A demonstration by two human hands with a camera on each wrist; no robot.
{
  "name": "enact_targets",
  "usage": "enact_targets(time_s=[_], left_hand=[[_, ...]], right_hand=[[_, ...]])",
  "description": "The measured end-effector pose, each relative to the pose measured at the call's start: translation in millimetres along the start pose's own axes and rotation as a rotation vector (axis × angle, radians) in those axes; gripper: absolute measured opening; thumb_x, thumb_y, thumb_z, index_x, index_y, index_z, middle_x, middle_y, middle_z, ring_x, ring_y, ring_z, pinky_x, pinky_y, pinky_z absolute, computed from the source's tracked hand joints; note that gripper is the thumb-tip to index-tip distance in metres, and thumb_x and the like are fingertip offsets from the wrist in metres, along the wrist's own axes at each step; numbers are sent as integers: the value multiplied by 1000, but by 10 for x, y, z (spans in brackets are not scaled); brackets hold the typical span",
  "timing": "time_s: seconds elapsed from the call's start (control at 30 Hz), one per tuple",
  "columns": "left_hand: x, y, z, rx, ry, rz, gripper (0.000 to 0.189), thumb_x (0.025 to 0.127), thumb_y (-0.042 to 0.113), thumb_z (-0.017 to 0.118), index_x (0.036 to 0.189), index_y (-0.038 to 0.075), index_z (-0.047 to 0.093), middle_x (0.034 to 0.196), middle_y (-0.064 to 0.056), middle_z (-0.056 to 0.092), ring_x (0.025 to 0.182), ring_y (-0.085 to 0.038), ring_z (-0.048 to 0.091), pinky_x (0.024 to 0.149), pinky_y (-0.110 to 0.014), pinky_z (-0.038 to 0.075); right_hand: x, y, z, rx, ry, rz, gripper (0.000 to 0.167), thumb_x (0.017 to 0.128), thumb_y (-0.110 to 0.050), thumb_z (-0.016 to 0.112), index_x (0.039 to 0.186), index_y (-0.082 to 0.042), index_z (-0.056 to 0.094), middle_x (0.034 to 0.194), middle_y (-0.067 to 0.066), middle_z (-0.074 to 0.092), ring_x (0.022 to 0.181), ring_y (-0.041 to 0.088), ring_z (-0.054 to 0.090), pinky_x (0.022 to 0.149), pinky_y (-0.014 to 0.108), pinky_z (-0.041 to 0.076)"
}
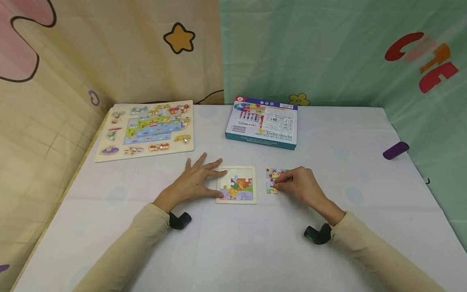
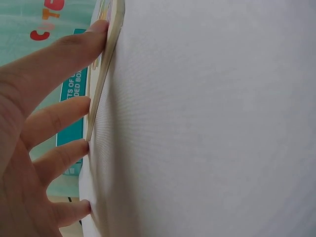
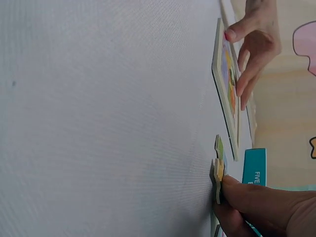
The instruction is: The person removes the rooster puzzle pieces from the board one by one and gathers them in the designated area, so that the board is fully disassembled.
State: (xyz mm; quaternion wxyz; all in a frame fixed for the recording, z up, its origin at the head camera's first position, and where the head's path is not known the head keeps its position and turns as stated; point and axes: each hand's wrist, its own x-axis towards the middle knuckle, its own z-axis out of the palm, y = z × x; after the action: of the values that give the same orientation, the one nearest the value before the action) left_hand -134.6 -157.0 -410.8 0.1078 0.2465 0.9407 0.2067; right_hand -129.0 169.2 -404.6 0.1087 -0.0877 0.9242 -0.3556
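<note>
A small square puzzle board (image 1: 236, 167) lies on the white table, its lower right part filled with colourful pieces and part of its upper left bare. With fingers spread, my left hand (image 1: 195, 180) rests at the board's left side. Its thumb presses on the frame, as the left wrist view also shows. To the right of the board, my right hand (image 1: 303, 186) pinches a jigsaw piece (image 3: 218, 173) between thumb and finger, low over the table. Loose jigsaw pieces (image 1: 270, 173) lie beside and partly under that hand.
A larger wooden peg puzzle (image 1: 146, 156) lies at the back left. A flat beaded-toy box (image 1: 260, 142) is at the back centre. Toward the right edge lies a dark purple cylinder (image 1: 395, 150). Printed curtains (image 1: 310, 52) hang behind the table.
</note>
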Motion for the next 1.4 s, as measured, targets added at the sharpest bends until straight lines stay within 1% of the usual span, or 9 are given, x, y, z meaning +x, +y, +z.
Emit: enact_targets(time_s=[0.17, 0.47, 0.63, 0.77, 0.93, 1.07, 1.23, 1.4], left_hand=[[-2, 0, 2, 6, -6, -1, 75, 70, 54, 84, 135, 25, 62, 156, -1, 36, 147, -45, 7, 104, -78, 2], [-13, 4, -4, -4, -1, -3, 74, 70, 51, 85, 135, 25, 61, 156, -1, 36, 148, -44, 6, 104, -77, 1], [-11, -1, 0, -13, -1, -4, 74, 70, 51, 85, 135, 25, 61, 156, -2, 37, 148, -44, 6, 104, -77, 1], [-5, -6, 3, -23, -7, -10, 75, 70, 51, 85, 136, 26, 61, 156, -1, 36, 148, -43, 5, 105, -77, 0], [-5, -12, -10, -14, -4, -12, 75, 70, 52, 85, 136, 26, 61, 156, 0, 35, 148, -43, 5, 105, -77, 0], [-9, -9, -12, -6, -4, -13, 74, 70, 51, 85, 136, 26, 61, 156, 0, 36, 148, -43, 6, 105, -77, 0], [-7, -2, -5, -9, -14, -15, 74, 71, 52, 84, 136, 25, 61, 156, 0, 36, 148, -44, 5, 105, -77, 0], [4, -7, 1, -8, -12, -11, 73, 71, 51, 84, 136, 26, 60, 154, 4, 39, 148, -44, 5, 105, -77, 0]], right_hand=[[-2, 1, 24, -22, 1, -23, 6, 80, -11, 81, 85, -9, 80, 83, 1, 73, 90, 21, 59, 69, 30, 46], [-4, 15, 29, -35, 14, -73, 5, 80, -10, 82, 84, -9, 80, 82, 1, 74, 81, 17, 58, 60, 25, 43], [-14, 17, 18, -26, 16, -89, 6, 80, -9, 81, 85, -8, 80, 85, 3, 74, 79, 17, 57, 57, 24, 41], [-22, 10, -1, -41, 29, -90, 7, 81, -12, 81, 87, -9, 80, 86, 3, 74, 80, 17, 57, 59, 25, 42], [13, -34, -8, -39, 47, -108, 10, 81, -14, 80, 90, -9, 80, 90, 2, 74, 75, 17, 54, 58, 26, 43], [68, -140, 82, -21, 17, -143, 15, 82, -13, 80, 95, -7, 79, 89, 1, 72, 68, 16, 52, 55, 25, 41], [150, -315, 271, -23, -55, -200, 20, 84, -12, 78, 103, -7, 78, 83, -3, 66, 69, 14, 51, 58, 26, 42], [236, -474, 422, -45, -102, -268, 24, 85, -13, 77, 108, -6, 76, 85, -3, 66, 69, 13, 52, 60, 26, 43]])
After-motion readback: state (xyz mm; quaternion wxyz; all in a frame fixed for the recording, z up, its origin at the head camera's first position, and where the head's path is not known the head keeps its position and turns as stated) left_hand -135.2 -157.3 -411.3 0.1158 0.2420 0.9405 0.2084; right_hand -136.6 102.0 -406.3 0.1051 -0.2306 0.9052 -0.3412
